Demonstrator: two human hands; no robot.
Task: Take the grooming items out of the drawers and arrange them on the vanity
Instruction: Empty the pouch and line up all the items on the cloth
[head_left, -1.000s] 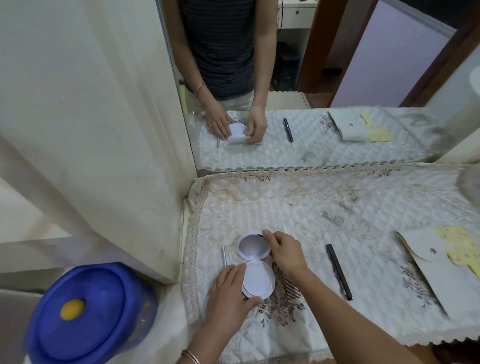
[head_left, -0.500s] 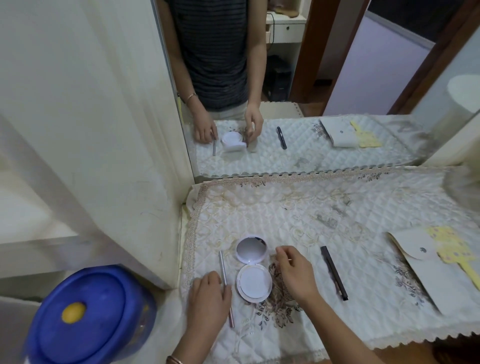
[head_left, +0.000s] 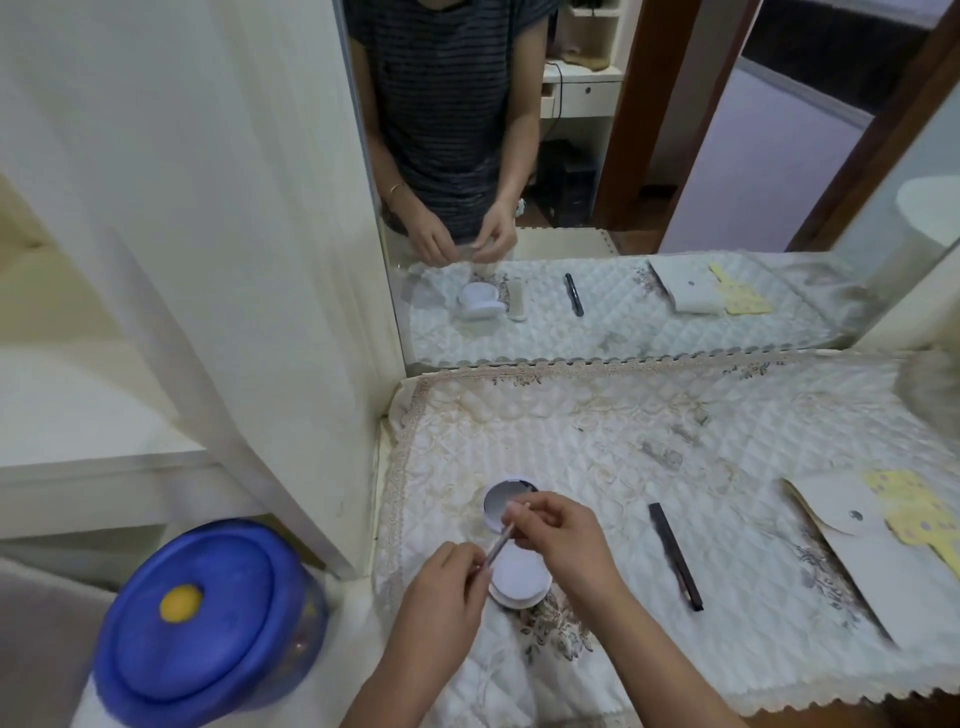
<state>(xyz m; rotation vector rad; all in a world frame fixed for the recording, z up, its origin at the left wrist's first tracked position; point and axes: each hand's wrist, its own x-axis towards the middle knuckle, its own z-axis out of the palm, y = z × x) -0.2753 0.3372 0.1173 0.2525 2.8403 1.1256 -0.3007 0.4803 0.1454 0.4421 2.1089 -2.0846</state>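
Note:
A thin silver pencil-like stick (head_left: 497, 543) is held at both ends above the vanity, my left hand (head_left: 441, 592) pinching its lower end and my right hand (head_left: 563, 540) its upper end. Under them an open white compact (head_left: 514, 571) lies on the quilted vanity cover (head_left: 597, 441), its round mirror lid (head_left: 501, 501) tilted up at the back. A black pencil (head_left: 674, 555) lies to the right of the compact. The comb is hidden under my right hand; it shows only in the mirror.
A white envelope-like pouch (head_left: 852, 540) with a yellow card (head_left: 919, 514) lies at the right. The wall mirror (head_left: 649, 182) stands behind the vanity. A blue lidded bin (head_left: 208, 618) sits low on the left, beside a cream cabinet side (head_left: 234, 260).
My left hand lifted the silver stick off the cover, and my right hand left the comb and took hold of the stick's upper end above the compact.

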